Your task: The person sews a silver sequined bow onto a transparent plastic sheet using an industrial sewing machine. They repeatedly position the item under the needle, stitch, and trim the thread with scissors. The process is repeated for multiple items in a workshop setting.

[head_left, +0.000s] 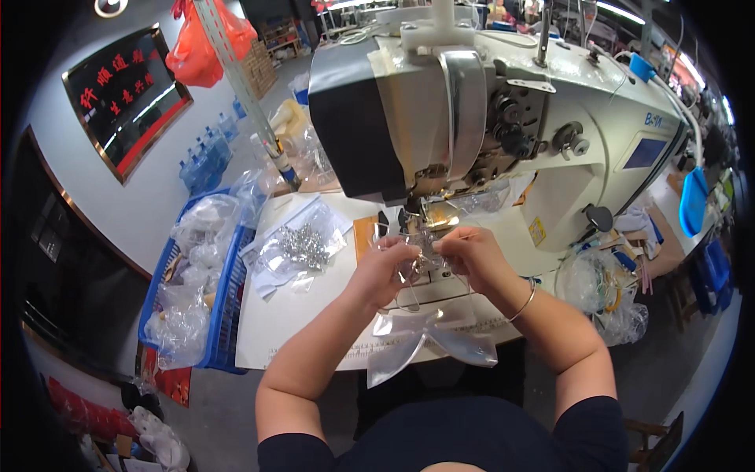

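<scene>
Just in front of the sewing machine's [393, 126] needle area, both hands are close together, fingers pinched. My left hand [383, 273] grips a thin pale strap, with small shiny metal bits near its fingertips; their exact kind is unclear. The other part of the thin strap runs to my right hand [474, 253], which pinches it between thumb and fingers. Below the hands, a silvery, see-through bow-shaped piece [464, 348] overhangs the table's front edge. The presser foot is partly hidden behind my fingers.
Left of the machine, a heap of small silver metal parts [305, 245] lies on clear plastic and paper. A blue basket [226, 334] full of clear bags stands beside the white table [259, 334]. Bagged material [590, 279] sits at the right. A ruler strip [314, 352] runs along the front edge.
</scene>
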A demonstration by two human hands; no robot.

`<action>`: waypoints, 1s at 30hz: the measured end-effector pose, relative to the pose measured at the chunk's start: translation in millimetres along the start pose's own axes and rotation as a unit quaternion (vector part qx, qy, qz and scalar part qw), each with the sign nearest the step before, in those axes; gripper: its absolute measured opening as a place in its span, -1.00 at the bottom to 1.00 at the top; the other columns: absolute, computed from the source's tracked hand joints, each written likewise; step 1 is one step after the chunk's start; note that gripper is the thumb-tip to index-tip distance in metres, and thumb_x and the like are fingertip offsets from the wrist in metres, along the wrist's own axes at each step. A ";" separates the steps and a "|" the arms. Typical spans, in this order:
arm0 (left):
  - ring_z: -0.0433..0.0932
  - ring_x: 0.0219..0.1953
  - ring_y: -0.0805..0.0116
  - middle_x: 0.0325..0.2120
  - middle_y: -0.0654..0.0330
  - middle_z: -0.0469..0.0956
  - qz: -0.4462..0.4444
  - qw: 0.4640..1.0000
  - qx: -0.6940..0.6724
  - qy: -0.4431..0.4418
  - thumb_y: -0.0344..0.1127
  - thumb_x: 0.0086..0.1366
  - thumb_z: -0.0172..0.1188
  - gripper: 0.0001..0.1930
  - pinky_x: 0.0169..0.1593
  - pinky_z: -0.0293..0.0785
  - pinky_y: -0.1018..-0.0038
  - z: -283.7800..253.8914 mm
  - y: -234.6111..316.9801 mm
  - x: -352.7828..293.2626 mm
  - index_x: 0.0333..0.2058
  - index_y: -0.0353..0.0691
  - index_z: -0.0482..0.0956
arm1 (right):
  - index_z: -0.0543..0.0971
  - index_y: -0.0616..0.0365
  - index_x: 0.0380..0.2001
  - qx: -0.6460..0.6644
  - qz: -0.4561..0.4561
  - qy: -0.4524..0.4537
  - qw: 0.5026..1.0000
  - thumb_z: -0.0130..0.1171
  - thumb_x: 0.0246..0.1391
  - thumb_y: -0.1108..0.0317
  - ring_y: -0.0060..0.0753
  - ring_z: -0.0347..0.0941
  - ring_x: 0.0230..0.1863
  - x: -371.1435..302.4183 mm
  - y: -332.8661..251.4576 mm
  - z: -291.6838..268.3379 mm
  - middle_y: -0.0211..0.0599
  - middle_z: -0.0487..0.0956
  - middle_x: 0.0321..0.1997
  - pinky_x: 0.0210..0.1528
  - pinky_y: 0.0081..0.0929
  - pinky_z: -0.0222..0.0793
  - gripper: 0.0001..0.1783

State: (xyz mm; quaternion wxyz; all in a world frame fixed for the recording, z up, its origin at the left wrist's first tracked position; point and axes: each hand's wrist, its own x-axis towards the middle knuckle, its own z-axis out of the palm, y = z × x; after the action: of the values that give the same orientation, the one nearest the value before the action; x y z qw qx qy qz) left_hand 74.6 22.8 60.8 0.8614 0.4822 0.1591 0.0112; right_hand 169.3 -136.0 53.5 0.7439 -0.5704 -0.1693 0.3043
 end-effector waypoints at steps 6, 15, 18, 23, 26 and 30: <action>0.49 -0.46 0.39 -0.46 0.20 0.46 -0.006 0.999 0.038 0.021 -0.46 0.08 0.20 -0.89 -0.42 0.43 0.41 1.1 23.4 31.0 -0.41 -0.22 0.45 | 0.50 0.23 -0.61 -0.091 0.014 0.050 0.995 0.23 -0.15 0.47 -0.70 0.21 -0.70 18.6 -27.1 2.7 -0.45 0.42 -0.70 -0.67 -0.67 0.03 -0.89; 0.54 -0.31 0.40 -0.34 0.12 0.52 0.154 0.980 0.119 -0.046 -0.59 0.06 0.15 -0.72 -0.21 0.47 0.53 -2.2 31.1 45.3 -0.18 -0.44 0.47 | 0.41 0.30 -0.76 -0.352 -0.228 0.086 0.904 0.14 -0.19 0.29 -0.51 0.15 -0.76 37.6 -21.2 -0.9 -0.25 0.24 -0.84 -0.62 -0.43 0.12 -0.70; 0.54 -0.28 0.40 -0.32 0.15 0.53 0.133 0.981 0.126 -0.070 -0.59 0.06 0.14 -0.69 -0.18 0.46 0.54 -4.8 36.6 44.3 -0.16 -0.41 0.47 | 0.42 0.28 -0.78 -0.385 -0.221 0.101 0.890 0.12 -0.19 0.29 -0.44 0.17 -0.79 37.3 -20.5 -3.4 -0.22 0.28 -0.85 -0.63 -0.43 0.14 -0.71; 0.54 -0.24 0.40 -0.29 0.19 0.54 0.084 0.985 0.129 -0.081 -0.58 0.04 0.14 -0.67 -0.16 0.44 0.52 -23.6 43.9 51.7 -0.15 -0.34 0.49 | 0.36 0.28 -0.78 -0.397 -0.174 0.117 0.894 0.20 -0.18 0.31 -0.80 0.10 -0.67 30.1 -30.6 9.5 -0.54 0.22 -0.82 -0.65 -0.61 0.04 -0.67; 0.54 -0.24 0.40 -0.28 0.20 0.54 0.084 0.986 0.133 -0.064 -0.59 0.05 0.14 -0.67 -0.14 0.45 0.51 -9.6 46.8 45.4 -0.14 -0.32 0.49 | 0.34 0.27 -0.78 -0.393 -0.172 0.111 0.897 0.19 -0.18 0.29 -0.79 0.10 -0.66 34.7 -27.0 2.6 -0.55 0.22 -0.81 -0.64 -0.60 0.04 -0.66; 0.54 -0.23 0.39 -0.27 0.19 0.54 0.081 0.986 0.136 -0.054 -0.62 0.06 0.13 -0.67 -0.11 0.46 0.48 -12.3 47.5 45.0 -0.13 -0.32 0.48 | 0.25 0.25 -0.84 -0.349 -0.182 0.111 0.913 0.10 -0.22 0.33 -0.67 -0.01 -0.74 37.9 -24.2 2.5 -0.44 0.10 -0.88 -0.67 -0.53 0.01 -0.67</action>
State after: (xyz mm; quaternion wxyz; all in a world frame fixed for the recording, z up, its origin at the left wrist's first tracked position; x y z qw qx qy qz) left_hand 120.2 66.2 82.6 0.7916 0.6058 0.0726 0.0333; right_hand 202.7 -113.6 73.7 0.5540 -0.7830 -0.2820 0.0202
